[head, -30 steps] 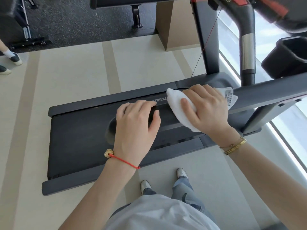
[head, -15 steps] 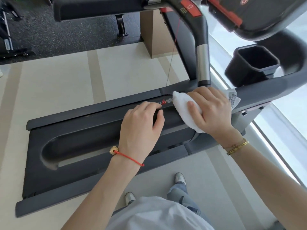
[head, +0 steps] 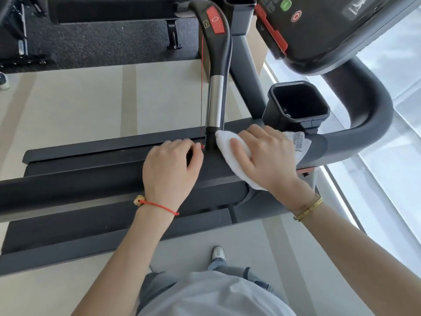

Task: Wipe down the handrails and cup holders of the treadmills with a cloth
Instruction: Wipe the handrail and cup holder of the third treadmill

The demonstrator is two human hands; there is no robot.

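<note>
Right grip: our right hand [head: 266, 156] lay over a white cloth [head: 230, 147], fingers curved around it and pressing it onto the dark grey handrail [head: 355, 142]; the cloth was held between palm and rail.
Left grip: our left hand [head: 170, 165] rested on the same rail just beside the right one, fingers curled over its far edge; it held no cloth.
Where the cloth sat: at the spot where an upright grip bar [head: 215, 103] with a shiny metal sleeve met the rail; the cloth's left tip touched the foot of that bar.
Rail's direction: its long axis ran left to right in front of us, then curved up and away on the right, toward the console [head: 330, 30].
Cup holder: a black, square-mouthed cup holder [head: 298, 103] stood just beyond the right hand, up and slightly right of the cloth.
Nearer hand: we judged the right hand, already carrying the cloth, far closer to the cup holder and the rail's curve than the left.
Thin cord: a red safety cord [head: 201, 92] hung straight down beside the grip bar, ending near our left fingertips.
Hard to make out: the underside of the rail, the cup holder's floor, and the small print on the cloth's label [head: 299, 142] could not be read; the console was cut off at the top edge.
</note>
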